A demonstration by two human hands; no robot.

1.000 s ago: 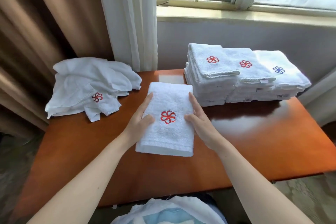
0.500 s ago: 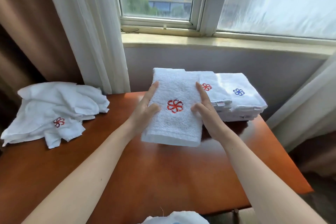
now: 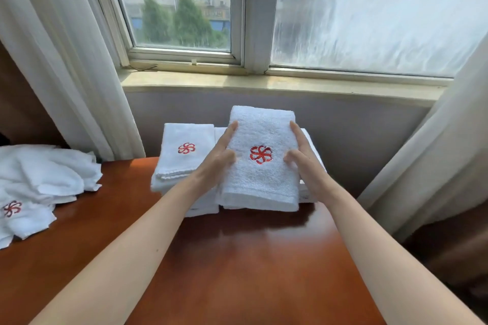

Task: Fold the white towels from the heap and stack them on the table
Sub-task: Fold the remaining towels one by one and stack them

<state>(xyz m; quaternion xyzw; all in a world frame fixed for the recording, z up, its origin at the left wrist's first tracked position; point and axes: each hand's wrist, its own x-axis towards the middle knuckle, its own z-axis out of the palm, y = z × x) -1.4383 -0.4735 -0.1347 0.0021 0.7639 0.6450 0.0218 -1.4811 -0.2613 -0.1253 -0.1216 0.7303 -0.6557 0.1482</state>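
I hold a folded white towel (image 3: 260, 182) with a red flower emblem between both hands, over the middle of the row of folded stacks at the back of the wooden table (image 3: 237, 258). My left hand (image 3: 220, 158) grips its left edge and my right hand (image 3: 303, 158) its right edge, thumbs on top. The left stack (image 3: 184, 150) shows a red emblem on top. The stacks under and right of the held towel are mostly hidden. The unfolded heap (image 3: 45, 179) lies at the table's left end.
A white curtain (image 3: 66, 60) hangs behind the heap and a beige one (image 3: 435, 153) at the right, past the table's edge. The window sill (image 3: 264, 84) and wall stand right behind the stacks. Bare wood stretches in front of them.
Both hands lifted the folded towel off the table's middle and carried it back and to the right, to above the stacks. My view swung right and up with it.
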